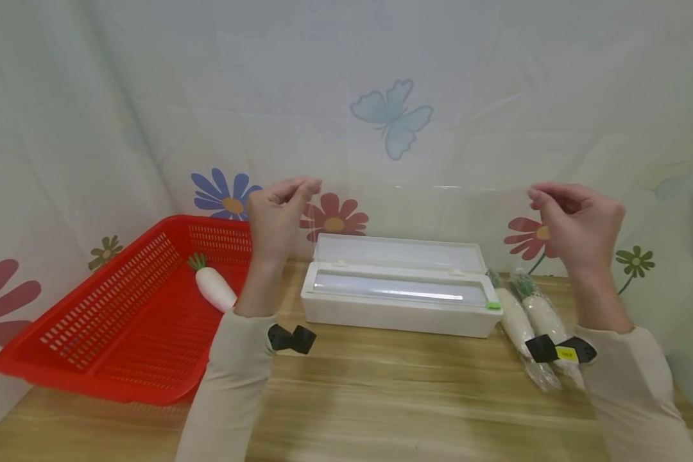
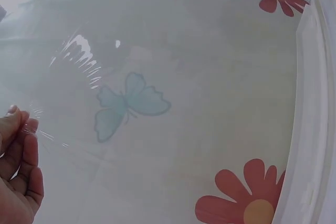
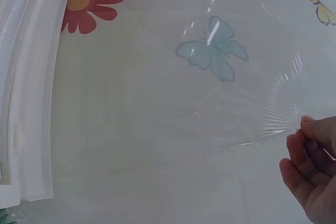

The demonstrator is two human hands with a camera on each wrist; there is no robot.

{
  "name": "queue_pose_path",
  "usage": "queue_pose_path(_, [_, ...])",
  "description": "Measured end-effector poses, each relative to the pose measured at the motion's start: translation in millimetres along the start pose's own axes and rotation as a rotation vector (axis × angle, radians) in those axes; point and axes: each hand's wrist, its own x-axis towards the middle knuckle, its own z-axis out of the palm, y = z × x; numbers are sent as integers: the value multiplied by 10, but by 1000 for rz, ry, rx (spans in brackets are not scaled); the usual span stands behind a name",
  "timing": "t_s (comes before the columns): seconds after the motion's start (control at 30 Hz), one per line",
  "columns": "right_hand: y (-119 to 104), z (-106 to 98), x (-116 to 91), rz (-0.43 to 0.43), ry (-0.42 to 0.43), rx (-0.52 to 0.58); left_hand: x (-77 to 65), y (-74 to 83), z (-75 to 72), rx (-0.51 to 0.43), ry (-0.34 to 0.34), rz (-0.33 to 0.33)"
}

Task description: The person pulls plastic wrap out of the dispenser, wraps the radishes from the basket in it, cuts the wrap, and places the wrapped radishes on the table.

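A sheet of clear cling film (image 3: 278, 119) is stretched between both raised hands; its creases shine in the wrist views. My left hand (image 1: 276, 215) pinches one corner between thumb and fingers. The opposite corner is pinched by my right hand (image 1: 583, 221), at about the same height. Below and between the hands sits a white cling film dispenser box (image 1: 401, 323), its see-through lid (image 1: 398, 250) tipped up at the back. Whether the film's lower edge still joins the box cannot be told.
At left stands a red plastic basket (image 1: 110, 393) with a white radish (image 1: 215, 289) inside, green stems up. Two film-wrapped radishes (image 1: 514, 321) lie on the wooden table (image 1: 404, 398) right of the box, partly behind the right forearm. A flower-print curtain (image 1: 300, 96) hangs behind.
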Motion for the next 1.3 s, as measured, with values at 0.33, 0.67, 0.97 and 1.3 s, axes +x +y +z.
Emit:
queue_pose_path(0.33, [-11, -253, -113, -61, -135, 213, -198, 168, -80, -29, -36, 4])
queue_pose_path(0.67, [121, -766, -561, -232, -715, 679, -759, 232, -563, -86, -325, -56])
queue_pose_path(0.97, [363, -939, -985, -363, -1057, 710, -1114, 70, -902, -227, -768, -27])
queue_pose_path(1.3, [705, -910, -1468, -267, -1255, 639, -1390, -192, -1054, -225, -1154, -175])
